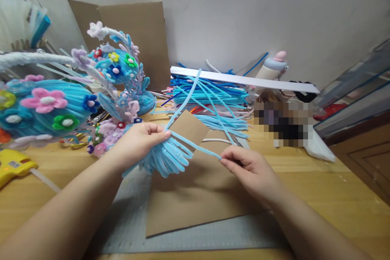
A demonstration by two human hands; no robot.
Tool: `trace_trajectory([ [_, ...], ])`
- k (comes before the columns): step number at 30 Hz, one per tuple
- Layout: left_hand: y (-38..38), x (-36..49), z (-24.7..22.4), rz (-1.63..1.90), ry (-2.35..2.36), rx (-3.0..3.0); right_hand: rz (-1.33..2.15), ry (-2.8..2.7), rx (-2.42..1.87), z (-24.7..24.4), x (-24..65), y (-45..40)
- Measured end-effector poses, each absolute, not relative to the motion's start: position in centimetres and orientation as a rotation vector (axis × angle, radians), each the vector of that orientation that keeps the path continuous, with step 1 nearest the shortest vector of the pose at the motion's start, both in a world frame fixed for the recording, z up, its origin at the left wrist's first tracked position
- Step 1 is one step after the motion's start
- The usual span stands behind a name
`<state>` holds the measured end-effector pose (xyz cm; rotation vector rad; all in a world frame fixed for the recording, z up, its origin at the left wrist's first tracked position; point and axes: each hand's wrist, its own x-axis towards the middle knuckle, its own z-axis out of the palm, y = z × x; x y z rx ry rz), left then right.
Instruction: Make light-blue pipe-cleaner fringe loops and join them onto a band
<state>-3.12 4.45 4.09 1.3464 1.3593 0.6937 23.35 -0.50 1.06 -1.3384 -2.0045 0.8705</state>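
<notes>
My left hand (149,136) is closed on a bunch of light blue pipe cleaners (166,158), bent into loops that fan out below the fingers. One light blue strand (185,99) sticks up from the grip, its tip near the white strip. Another strand (195,146) runs slackly across to my right hand (245,166), which pinches its end between thumb and fingers. Beside the bunch is a small cardboard piece (190,128); whether my left hand also holds it I cannot tell. Under both hands lies a larger cardboard sheet (195,199) on a grey cutting mat (195,237).
Piles of blue pipe cleaners (210,95) lie behind my hands, with a long white strip (243,80) on top. Flower-covered blue pipe-cleaner decorations (45,101) stand at left, near a yellow glue gun (15,166). A folded cardboard panel (134,40) leans on the wall.
</notes>
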Motion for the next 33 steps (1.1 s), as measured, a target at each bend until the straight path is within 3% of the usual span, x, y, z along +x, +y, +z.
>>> trace_trajectory([
  [17,4.3,-3.9,4.6,0.58,1.114,1.253,1.332,-1.95,-1.231,0.1,22.3,0.2],
  [28,1.0,-0.5,3.8,-0.025,0.815,1.552,1.954,-2.348,-0.858,2.4,20.4,1.2],
  [33,0.6,-0.3,3.5,-0.046,0.802,1.643,2.487,-2.126,-1.069,1.9,19.0,2.7],
])
